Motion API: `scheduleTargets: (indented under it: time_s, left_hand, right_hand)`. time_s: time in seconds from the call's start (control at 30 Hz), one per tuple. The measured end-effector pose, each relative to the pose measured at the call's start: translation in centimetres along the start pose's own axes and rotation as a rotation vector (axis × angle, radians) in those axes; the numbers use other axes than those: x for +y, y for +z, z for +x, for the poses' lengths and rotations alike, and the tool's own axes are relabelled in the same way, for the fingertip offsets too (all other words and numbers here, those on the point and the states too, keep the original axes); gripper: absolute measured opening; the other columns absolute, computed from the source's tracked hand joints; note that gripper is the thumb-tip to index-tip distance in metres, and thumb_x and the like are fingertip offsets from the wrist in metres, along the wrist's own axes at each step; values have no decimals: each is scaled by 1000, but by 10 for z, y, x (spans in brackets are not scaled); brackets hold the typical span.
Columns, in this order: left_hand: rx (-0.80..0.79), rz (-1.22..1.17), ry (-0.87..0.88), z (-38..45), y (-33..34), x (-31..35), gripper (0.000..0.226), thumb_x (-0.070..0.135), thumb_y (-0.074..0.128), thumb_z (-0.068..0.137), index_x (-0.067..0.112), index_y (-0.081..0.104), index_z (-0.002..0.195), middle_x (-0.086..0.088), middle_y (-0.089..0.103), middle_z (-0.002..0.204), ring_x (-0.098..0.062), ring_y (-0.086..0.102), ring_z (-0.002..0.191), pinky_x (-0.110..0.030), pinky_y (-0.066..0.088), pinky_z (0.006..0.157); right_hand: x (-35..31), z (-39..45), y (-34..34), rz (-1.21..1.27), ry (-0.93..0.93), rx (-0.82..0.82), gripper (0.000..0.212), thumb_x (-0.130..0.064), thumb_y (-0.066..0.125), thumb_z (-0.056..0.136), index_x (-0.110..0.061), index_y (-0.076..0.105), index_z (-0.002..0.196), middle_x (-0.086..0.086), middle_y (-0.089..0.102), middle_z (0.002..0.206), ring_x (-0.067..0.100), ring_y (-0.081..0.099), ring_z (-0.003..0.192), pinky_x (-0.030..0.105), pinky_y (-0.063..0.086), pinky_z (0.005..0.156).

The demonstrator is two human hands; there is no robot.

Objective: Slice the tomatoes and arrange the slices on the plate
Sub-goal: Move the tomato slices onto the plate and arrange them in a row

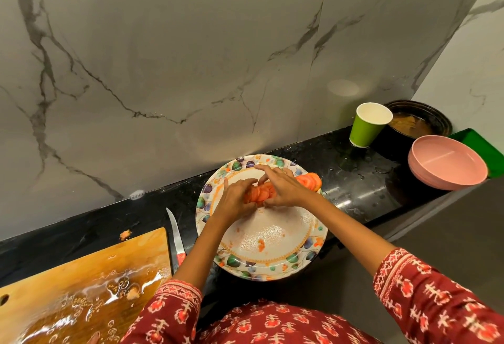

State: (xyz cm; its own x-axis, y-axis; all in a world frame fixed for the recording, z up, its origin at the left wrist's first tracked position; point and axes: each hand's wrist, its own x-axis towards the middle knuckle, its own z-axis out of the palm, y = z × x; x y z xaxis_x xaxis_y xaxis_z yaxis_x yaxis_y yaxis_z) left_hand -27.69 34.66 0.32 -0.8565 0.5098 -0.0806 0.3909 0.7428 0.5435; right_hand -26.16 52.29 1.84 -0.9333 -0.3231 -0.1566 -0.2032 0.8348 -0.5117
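Red tomato slices (263, 193) held over plate (275, 240)

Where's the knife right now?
In the head view the knife lies on the black counter, left of the plate and just right of the wooden cutting board; neither hand touches it.

Green cup (368, 125), pink bowls (447, 165)

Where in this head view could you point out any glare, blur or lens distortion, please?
Head view: glare streaks on the wet cutting board and a highlight on the black counter; wide-angle bowing bends the counter edge and marble wall; the tomato slices between both hands look slightly soft.
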Motion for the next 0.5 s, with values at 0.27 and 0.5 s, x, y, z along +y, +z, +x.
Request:
scheduleTargets:
  time_s: [0.27,0.5]
  left_hand:
    - [34,-139,-2,-4,2,-7,61,23,75,76,19,46,130,-6,52,129,-23,47,118,-51,31,107]
    - [48,-82,17,-2,2,-7,57,25,75,75,19,51,126,-5,55,125,-21,49,116,-51,26,111]
  right_hand:
    - [-2,-3,-7,-24,-31,78,82,-24,69,82,-23,18,148,-3,57,125,18,35,132,44,7,114]
    - [0,-8,0,-96,-38,130,78,-29,69,82,-21,25,146,1,57,116,20,43,122,42,11,113]
